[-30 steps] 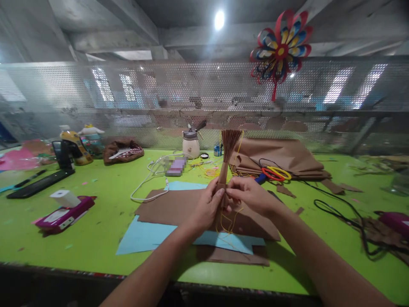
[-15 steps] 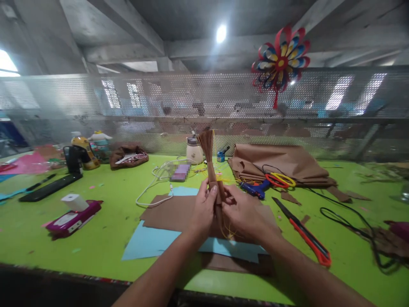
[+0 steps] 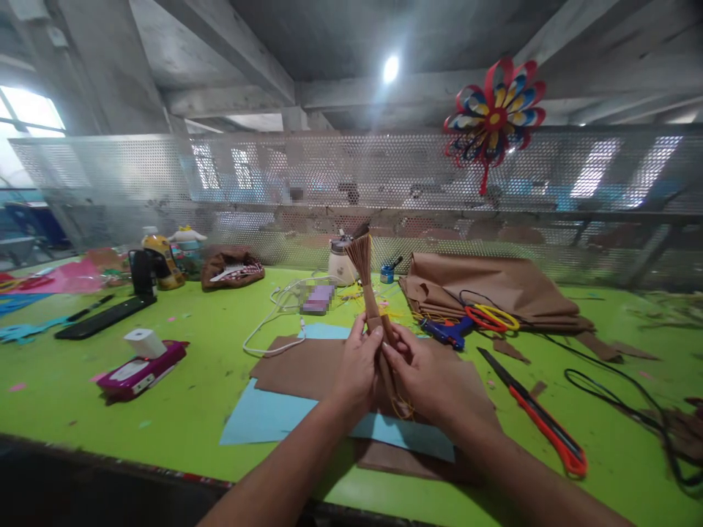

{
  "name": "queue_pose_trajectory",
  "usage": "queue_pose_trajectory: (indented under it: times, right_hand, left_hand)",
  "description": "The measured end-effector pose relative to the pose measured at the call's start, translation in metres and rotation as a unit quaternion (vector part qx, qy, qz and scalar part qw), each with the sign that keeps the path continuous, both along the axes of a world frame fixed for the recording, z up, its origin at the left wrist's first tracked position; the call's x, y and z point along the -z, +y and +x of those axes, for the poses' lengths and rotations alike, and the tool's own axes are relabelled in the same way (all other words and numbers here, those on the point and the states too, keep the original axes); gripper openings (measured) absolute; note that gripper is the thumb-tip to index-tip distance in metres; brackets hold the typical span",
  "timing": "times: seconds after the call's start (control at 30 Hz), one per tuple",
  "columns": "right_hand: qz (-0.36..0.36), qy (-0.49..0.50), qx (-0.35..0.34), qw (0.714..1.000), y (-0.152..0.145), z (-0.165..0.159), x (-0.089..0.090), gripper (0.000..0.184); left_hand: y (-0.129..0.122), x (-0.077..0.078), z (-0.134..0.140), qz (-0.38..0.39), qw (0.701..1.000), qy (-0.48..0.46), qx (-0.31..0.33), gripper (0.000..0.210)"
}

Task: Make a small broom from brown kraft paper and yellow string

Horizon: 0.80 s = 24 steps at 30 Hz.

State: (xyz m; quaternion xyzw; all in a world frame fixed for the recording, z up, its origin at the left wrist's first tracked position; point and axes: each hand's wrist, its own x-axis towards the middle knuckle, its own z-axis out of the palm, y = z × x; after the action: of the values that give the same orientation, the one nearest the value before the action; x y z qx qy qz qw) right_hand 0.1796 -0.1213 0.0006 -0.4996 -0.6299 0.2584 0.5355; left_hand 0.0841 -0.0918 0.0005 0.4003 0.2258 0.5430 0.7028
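A pleated brown paper bundle (image 3: 367,285), spread like a small broom at its top, stands tilted slightly left between my hands. My left hand (image 3: 356,369) is closed around its middle, thumb pressed on the front. From the other side, my right hand (image 3: 420,369) pinches a brown paper strip (image 3: 389,329) against the bundle, fingertips close to the left thumb. Yellow string (image 3: 403,406) dangles in loops below the grip. Under both hands lie brown paper sheets (image 3: 307,366) and light blue paper (image 3: 263,417).
To the right are an orange utility knife (image 3: 541,417), a blue glue gun (image 3: 450,333), red and yellow loop handles (image 3: 497,318) and a black cable (image 3: 604,395). Folded brown paper (image 3: 488,282) lies behind. Leftward sit a magenta power strip (image 3: 146,373), a white cable (image 3: 263,333) and a cream jug (image 3: 340,265).
The whole view has shifted, so things appear a little further right and lower. The bundle leans slightly more to the left, and my right fingers have moved closer around the strip.
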Motion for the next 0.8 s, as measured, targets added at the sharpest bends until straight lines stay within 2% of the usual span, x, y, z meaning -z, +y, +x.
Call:
queue_pose_trajectory:
  times: [0.13,0.23,0.33,0.43,0.57,0.67,0.8]
  right_hand:
    - [0.048,0.037,-0.005,0.998,0.012,0.001,0.023,0.036]
    - [0.087,-0.009,0.008,0.996,0.017,0.002,0.034,0.04]
    - [0.104,-0.07,0.012,0.992,0.015,0.002,0.036,0.043]
    - [0.135,-0.116,0.027,0.984,0.01,0.002,0.029,0.037]
    - [0.134,-0.254,0.086,0.954,0.008,0.022,0.007,0.019]
    - [0.098,-0.315,0.101,0.939,0.02,0.059,-0.01,0.019]
    - [0.031,-0.4,0.1,0.91,0.04,0.121,-0.017,0.015]
  left_hand:
    - [0.002,0.002,0.002,0.001,1.0,0.012,-0.006,0.037]
    - [0.005,0.006,0.003,-0.004,1.0,0.024,-0.015,0.036]
    - [0.013,0.007,0.001,-0.007,0.999,0.029,-0.028,0.029]
    - [0.023,0.001,-0.009,-0.016,0.998,0.052,-0.043,0.019]
    - [0.034,-0.017,-0.032,-0.011,0.991,0.111,-0.077,0.015]
    - [0.039,-0.025,-0.044,0.005,0.986,0.149,-0.073,0.018]
    - [0.041,-0.016,-0.045,-0.005,0.987,0.158,-0.027,0.014]
